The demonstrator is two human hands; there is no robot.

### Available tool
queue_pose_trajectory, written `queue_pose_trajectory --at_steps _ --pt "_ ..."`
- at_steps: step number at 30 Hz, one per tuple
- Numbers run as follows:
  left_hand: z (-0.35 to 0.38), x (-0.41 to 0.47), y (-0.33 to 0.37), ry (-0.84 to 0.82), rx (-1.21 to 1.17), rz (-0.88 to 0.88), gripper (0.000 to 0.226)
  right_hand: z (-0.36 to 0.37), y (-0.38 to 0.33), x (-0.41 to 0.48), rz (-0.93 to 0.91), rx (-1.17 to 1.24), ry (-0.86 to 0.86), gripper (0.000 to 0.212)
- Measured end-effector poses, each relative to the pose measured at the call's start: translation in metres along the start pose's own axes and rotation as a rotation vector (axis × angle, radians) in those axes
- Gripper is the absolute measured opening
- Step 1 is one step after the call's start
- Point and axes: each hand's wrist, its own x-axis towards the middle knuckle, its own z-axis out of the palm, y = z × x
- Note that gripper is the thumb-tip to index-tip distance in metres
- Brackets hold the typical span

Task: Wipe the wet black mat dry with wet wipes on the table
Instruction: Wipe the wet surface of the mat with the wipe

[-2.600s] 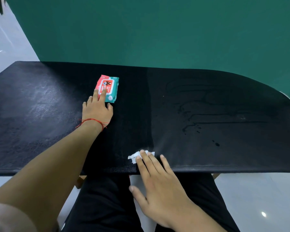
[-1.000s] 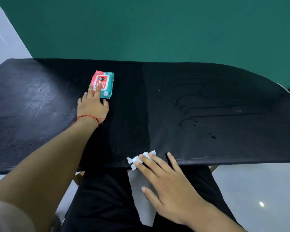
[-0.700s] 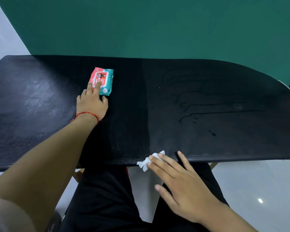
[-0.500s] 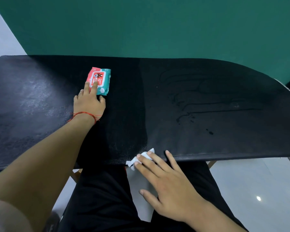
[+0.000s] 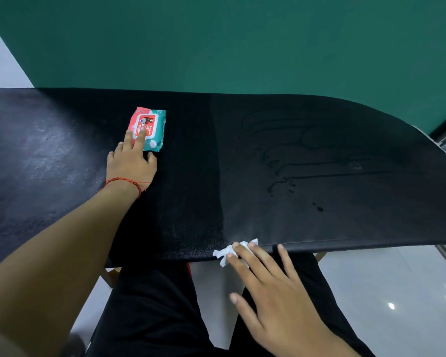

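Both flat, fingers straight: left hand [image 5: 130, 166] touched the wet wipes pack [image 5: 151, 124], right hand [image 5: 273, 292] pressed a crumpled wipe [image 5: 225, 254] onto the black mat [image 5: 319, 222]

Plain indoor room, exact kind unclear. Flat green wall [image 5: 242, 47] right behind desk [image 5: 110, 275]; desk top covered by black mat [image 5: 319, 155]; glossy pale floor [image 5: 386, 284] under desk, showing reflected light spots.

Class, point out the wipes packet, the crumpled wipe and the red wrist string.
wipes packet [image 5: 151, 122], head view, printed top face.
crumpled wipe [image 5: 223, 255], head view, loose left corner.
red wrist string [image 5: 121, 179], head view, strand across wrist.
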Motion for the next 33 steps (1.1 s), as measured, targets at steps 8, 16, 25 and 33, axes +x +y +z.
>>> queue_pose_trajectory --at_steps 8,16,25,33 --pt "-0.007 0.002 -0.009 0.003 -0.02 0.023 0.068 0.005 -0.014 0.015 0.036 0.009 -0.009 0.069" --pt "-0.026 -0.002 -0.073 0.018 0.006 -0.03 0.067 0.02 -0.054 0.023 -0.071 -0.004 0.011 0.076" --pt "-0.026 -0.006 -0.067 0.0 0.041 -0.022 0.065 0.02 -0.087 0.044 0.08 0.034 -0.003 0.085" --pt "-0.026 -0.008 -0.063 0.021 0.03 -0.029 0.064 0.003 -0.082 0.077 0.133 0.089 -0.086 0.088"
